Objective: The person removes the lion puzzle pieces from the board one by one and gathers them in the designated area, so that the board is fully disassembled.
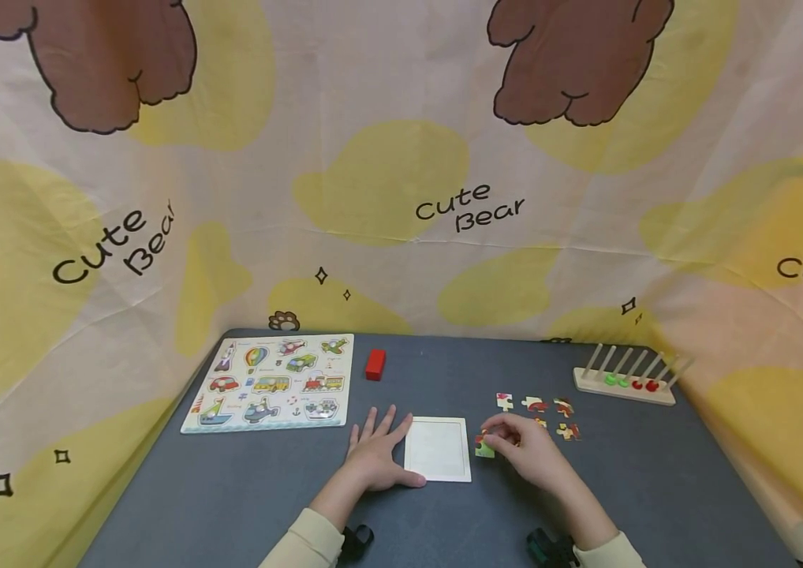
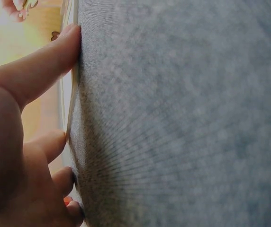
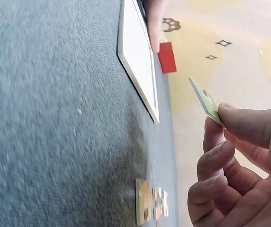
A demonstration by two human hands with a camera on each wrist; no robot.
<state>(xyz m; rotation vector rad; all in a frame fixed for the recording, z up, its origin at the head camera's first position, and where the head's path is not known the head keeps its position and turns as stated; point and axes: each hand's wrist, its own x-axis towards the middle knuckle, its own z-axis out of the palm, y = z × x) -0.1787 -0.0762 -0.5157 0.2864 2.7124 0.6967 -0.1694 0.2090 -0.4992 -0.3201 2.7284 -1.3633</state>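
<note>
A white square puzzle tray with a raised rim lies flat on the table, no pieces in it. My left hand is at its left side, fingers spread and fairly straight; the thumb touches the near left corner. In the left wrist view, the thumb and a finger meet the tray's edge. My right hand pinches a green-and-red jigsaw piece between thumb and index finger, just right of the tray. The right wrist view shows this piece raised and tilted, its other fingers curled below.
Several loose jigsaw pieces lie beyond the right hand. A wooden peg rack with green and red beads stands at the back right. A red block and a vehicle picture board are at the back left. Patterned cloth hangs behind.
</note>
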